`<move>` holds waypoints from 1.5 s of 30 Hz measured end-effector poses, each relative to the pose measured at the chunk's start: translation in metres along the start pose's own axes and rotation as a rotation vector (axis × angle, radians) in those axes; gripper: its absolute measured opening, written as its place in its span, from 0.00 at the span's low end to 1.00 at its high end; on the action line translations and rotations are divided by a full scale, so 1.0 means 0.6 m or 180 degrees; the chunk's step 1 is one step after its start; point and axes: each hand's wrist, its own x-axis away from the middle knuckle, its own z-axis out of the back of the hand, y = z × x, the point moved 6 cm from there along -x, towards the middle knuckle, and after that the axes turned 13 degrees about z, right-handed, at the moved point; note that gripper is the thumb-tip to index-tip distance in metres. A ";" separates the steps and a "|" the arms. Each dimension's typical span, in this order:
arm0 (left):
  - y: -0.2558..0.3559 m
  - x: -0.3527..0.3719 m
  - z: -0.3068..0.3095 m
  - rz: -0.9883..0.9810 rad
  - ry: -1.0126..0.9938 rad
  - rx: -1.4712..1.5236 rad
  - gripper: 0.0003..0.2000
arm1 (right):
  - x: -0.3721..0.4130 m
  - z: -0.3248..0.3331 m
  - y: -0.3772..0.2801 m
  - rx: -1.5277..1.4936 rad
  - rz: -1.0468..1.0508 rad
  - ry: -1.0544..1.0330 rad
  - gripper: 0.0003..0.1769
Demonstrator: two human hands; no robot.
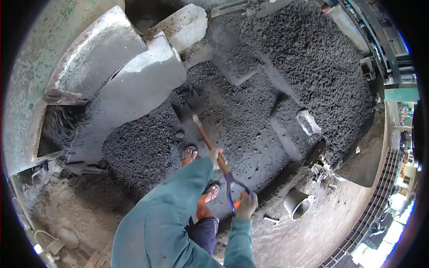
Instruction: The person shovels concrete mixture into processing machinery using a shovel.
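Note:
A shovel [204,136] with a wooden shaft and a dark D-shaped handle slants across the middle of the view. Around its shaft, my left hand [217,158] is closed. The orange and blue grip at the handle's end is in my right hand [246,205], whose fingers are wrapped round it. The blade [184,110] is dark and partly blurred, at the edge of a heap of dark grey mix [143,142]. Whether the blade carries any mix cannot be made out.
A large grey heap [321,67] fills the upper right. Concrete slabs [134,85] stand at the upper left beside a dark opening [58,129]. My sandalled feet [189,154] are near the shaft. A bucket [298,204] is at the lower right, near a ledge.

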 end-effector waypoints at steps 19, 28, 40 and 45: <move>-0.272 0.287 0.105 -0.0556 0.0827 0.0042 0.16 | 0.183 0.487 0.266 -0.1126 -0.0997 0.0087 0.10; -0.450 0.531 -0.160 -0.1304 -0.1404 -0.1554 0.16 | 0.226 0.553 0.415 -0.2113 -0.1830 -0.0851 0.07; -0.406 0.406 -0.051 -0.0441 -0.0784 0.0679 0.13 | 0.315 0.499 -0.197 0.0146 0.1922 -0.0380 0.11; -0.320 0.453 0.009 -0.0709 -0.1382 0.0726 0.12 | 0.499 0.179 -0.363 0.2377 0.5069 -0.1886 0.15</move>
